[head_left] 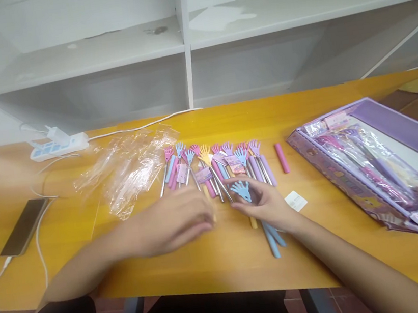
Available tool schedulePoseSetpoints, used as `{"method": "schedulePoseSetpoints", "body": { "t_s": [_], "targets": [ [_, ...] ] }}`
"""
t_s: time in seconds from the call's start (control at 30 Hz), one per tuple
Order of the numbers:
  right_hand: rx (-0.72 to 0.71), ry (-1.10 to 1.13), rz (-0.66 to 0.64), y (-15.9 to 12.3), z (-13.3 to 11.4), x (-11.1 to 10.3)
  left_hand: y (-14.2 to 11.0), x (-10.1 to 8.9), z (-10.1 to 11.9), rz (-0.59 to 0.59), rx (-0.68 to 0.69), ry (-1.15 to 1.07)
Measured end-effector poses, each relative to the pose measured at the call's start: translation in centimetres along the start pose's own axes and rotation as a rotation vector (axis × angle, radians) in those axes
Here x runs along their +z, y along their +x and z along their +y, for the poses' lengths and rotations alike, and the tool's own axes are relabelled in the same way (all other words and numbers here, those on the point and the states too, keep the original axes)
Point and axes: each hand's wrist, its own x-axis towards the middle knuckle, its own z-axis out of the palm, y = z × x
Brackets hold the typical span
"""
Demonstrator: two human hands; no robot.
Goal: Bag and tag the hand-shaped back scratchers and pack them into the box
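Between the thumb and fingers of my right hand (267,202) is a back scratcher with a light blue hand-shaped head (241,192). My left hand (175,220) is smeared by motion, its fingers curled downward just left of my right hand; whether they hold anything does not show. Behind both hands lies a row of back scratchers (205,153) with pink, blue, yellow and purple heads, metal rods and coloured grips. Small printed tags (204,175) rest among them. Blue grips (272,240) stick out below my right wrist.
Crumpled clear plastic sleeves (129,167) lie left of the row. A purple box (380,170) at the right holds wrapped back scratchers. Around them are a loose pink grip (281,158), a white card (295,200), a phone (23,227) on a cable and a power strip (59,146).
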Motion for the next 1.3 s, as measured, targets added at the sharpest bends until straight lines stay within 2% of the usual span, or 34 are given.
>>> {"method": "schedulePoseSetpoints", "body": {
  "t_s": [0.1,0.17,0.23,0.3,0.37,0.43,0.47,0.6,0.67,0.9,1.13,1.3],
  "targets": [
    [0.165,0.031,-0.173,-0.3,-0.1,0.1,0.6,3.3,0.5,-0.075,0.157,0.240],
    [0.240,0.021,-0.296,-0.3,-0.4,0.0,0.7,5.3,0.6,-0.078,0.209,0.320],
    [0.219,-0.005,-0.352,-0.1,-0.9,-0.1,0.7,6.8,0.6,-0.073,0.251,0.358],
    [0.157,-0.044,-0.355,0.1,-1.2,0.0,0.7,7.4,0.5,-0.072,0.286,0.404],
    [0.124,-0.069,-0.327,0.2,-1.2,0.1,0.7,7.2,0.5,-0.080,0.308,0.428],
    [0.164,-0.039,-0.297,0.0,-0.9,0.1,0.7,6.3,0.5,-0.088,0.274,0.428],
    [0.211,0.003,-0.286,-0.1,-0.6,0.0,0.5,5.8,0.5,-0.086,0.218,0.436],
    [0.376,0.272,-0.226,-0.5,0.3,-0.4,-0.6,3.9,-0.4,-0.088,-0.169,0.637],
    [0.365,0.388,-0.171,-0.5,0.5,-0.6,-1.2,3.9,-1.4,-0.113,-0.203,0.647],
    [0.303,0.613,-0.097,-0.4,0.1,-1.0,-0.6,5.6,-4.4,-0.100,-0.166,0.522],
    [0.194,0.676,-0.067,-0.5,0.7,-2.1,0.0,6.4,-3.7,-0.028,-0.042,0.407],
    [0.161,0.651,-0.092,-0.7,0.6,-2.0,0.4,7.6,-3.8,0.128,0.025,0.370]
  ]
}}
